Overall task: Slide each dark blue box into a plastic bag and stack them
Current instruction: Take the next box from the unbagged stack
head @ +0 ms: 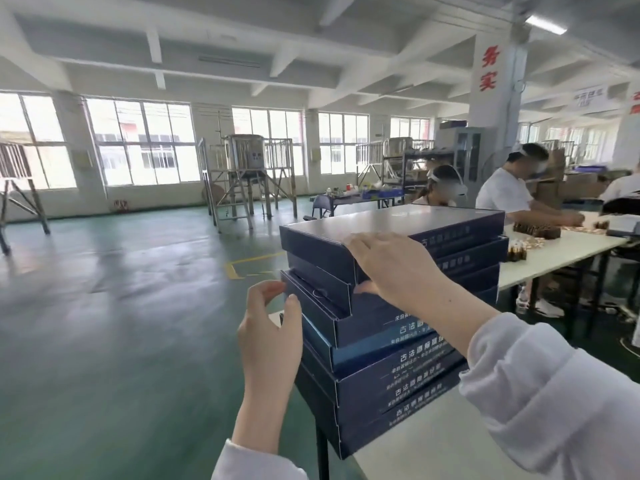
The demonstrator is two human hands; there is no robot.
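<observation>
Dark blue boxes (398,375) bear white Chinese lettering; right hand (394,268) grips top box (408,218), left hand (270,334) curls loosely.

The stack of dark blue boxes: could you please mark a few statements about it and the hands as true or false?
1. The stack of dark blue boxes stands at a corner of the white table. True.
2. The boxes are squared up neatly. False: they sit skewed, with corners jutting at different angles.
3. The right hand holds the top two boxes, fingers above and thumb beneath. True.
4. The left hand lies flat on top of the stack. False: it is at the corner of a box lower down, fingers curled.
5. Nobody else is in view. False: other people sit at a long table behind.
</observation>
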